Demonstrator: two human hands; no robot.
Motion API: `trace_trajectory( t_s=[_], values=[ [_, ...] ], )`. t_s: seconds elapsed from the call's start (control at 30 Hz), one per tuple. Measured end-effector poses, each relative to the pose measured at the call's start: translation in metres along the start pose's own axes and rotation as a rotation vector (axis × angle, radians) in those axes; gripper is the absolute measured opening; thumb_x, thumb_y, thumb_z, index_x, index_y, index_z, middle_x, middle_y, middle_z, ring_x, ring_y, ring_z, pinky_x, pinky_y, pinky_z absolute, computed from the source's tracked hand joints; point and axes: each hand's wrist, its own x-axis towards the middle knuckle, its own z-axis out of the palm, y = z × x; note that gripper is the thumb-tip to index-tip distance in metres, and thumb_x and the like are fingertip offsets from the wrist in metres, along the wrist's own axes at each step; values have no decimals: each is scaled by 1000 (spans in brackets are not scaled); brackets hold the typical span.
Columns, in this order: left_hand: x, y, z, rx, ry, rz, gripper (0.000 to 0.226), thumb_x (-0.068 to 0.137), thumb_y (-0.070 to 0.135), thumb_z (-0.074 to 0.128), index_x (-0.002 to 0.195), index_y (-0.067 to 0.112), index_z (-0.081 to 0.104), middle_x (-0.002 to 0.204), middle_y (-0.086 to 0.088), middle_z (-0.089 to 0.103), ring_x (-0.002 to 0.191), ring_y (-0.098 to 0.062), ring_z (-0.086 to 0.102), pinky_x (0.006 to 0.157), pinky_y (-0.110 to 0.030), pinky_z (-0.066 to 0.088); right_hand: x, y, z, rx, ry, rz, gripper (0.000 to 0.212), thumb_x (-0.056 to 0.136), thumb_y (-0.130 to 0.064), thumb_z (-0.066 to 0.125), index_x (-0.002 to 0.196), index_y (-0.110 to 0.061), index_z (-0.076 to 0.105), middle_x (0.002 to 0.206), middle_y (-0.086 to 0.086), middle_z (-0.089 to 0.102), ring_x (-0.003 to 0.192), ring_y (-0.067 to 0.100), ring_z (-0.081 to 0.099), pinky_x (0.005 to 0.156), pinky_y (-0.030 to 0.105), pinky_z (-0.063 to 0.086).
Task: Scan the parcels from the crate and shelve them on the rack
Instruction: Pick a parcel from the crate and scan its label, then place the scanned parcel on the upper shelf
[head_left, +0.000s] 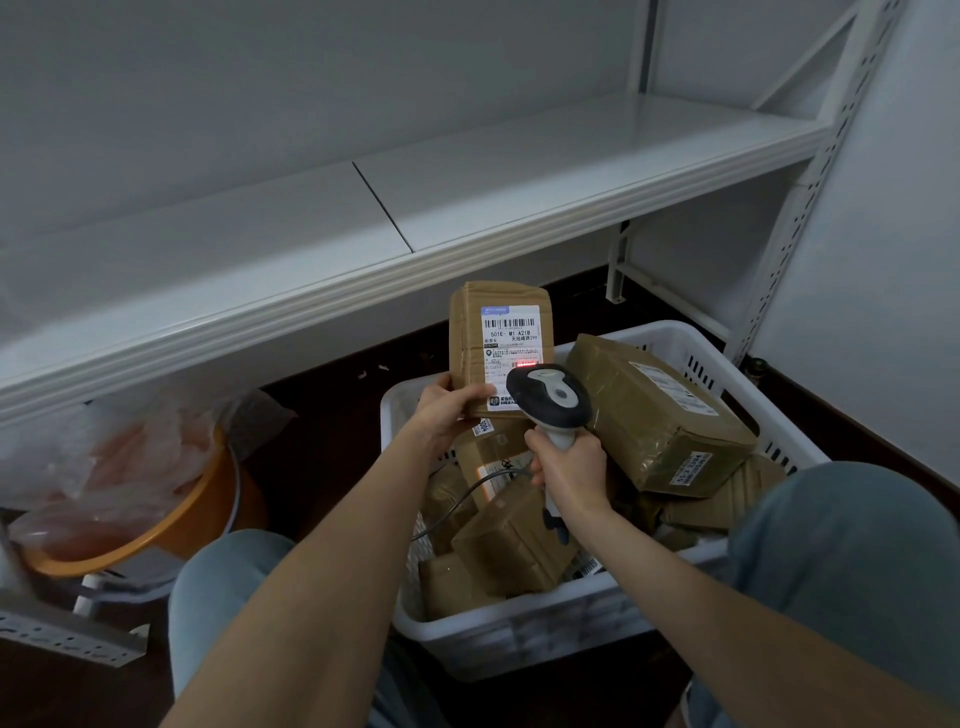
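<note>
The left hand (441, 410) grips the lower edge of a brown cardboard parcel (496, 343), thumb on the front and fingers curled behind, holding it upright above the far left corner of the white crate (545, 623). Its white shipping label (511, 358) faces the camera, and a red line of scanner light falls across the label's lower part. The right hand (569, 467) is wrapped round the handle of a grey and white barcode scanner (550, 397), whose head sits just in front of the parcel's lower right corner; a dark cable (462, 493) trails from it down into the crate. The crate stands on the dark floor between the person's knees and holds many more taped brown parcels, the largest box (660, 415) lying tilted at its right. Beyond, the white rack shelf (467, 171) runs across the scene. At near left sits an orange basin (171, 525) with clear plastic wrap (104, 457) in it.
</note>
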Motion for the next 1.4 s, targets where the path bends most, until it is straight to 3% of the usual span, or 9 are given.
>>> trace_trajectory(
  t_s=[0.43,0.7,0.9,0.97,1.07,1.17,1.23,1.33,1.4],
  values=[
    [2,-2,-2,8,-16,-13,58,77,8,74,130,3,50,115,-13,65,96,-21,65,74,-31,53,0,-2,0,64,-8,-13,10,88,-15,67,84,-15,59,59,3,59,43,5,54,48,16,47],
    [-2,7,-1,62,-10,-7,59,75,11,77,128,5,51,114,-11,67,99,-22,65,74,-31,54,6,-5,-1,100,34,-4,19,89,-17,67,96,0,64,57,2,61,46,7,58,50,17,48],
    [-15,39,0,161,-53,25,75,70,18,83,134,7,47,114,-9,67,99,-22,67,75,-32,57,14,-39,-7,297,106,-16,27,86,-20,72,108,-8,61,90,5,69,76,15,66,61,25,52],
    [-21,54,0,186,-62,57,82,69,18,84,139,8,42,118,-8,65,97,-20,68,72,-30,57,16,-55,-9,381,123,2,34,85,-20,72,114,-8,60,99,7,71,87,19,68,68,30,54],
    [-32,85,4,204,-63,113,76,71,17,82,137,12,44,117,-7,65,97,-21,68,80,-36,58,18,-78,-11,444,136,21,35,83,-23,74,111,-7,61,98,8,71,88,23,68,73,35,55],
    [-43,121,11,219,-40,205,77,68,21,84,134,17,46,118,-5,64,100,-23,67,86,-41,56,15,-105,-9,479,112,26,44,81,-29,76,115,-9,57,111,9,65,99,26,64,76,38,56],
    [-50,147,18,243,0,287,69,68,25,83,127,19,48,118,-5,61,100,-22,65,81,-38,56,13,-128,-6,544,77,-17,44,82,-23,76,119,-10,55,113,8,62,99,22,61,71,31,55],
    [-63,192,32,283,23,427,56,64,32,82,110,27,51,116,-5,61,95,-21,64,71,-29,54,10,-168,-2,624,53,-89,44,83,-17,75,122,-8,56,113,10,63,93,18,62,74,32,55],
    [-71,221,37,356,29,523,77,58,41,87,122,21,50,121,-4,58,101,-18,62,76,-25,54,7,-197,-2,695,39,-126,39,83,-15,75,117,-11,55,105,6,64,91,17,63,76,33,54]
  ],
)
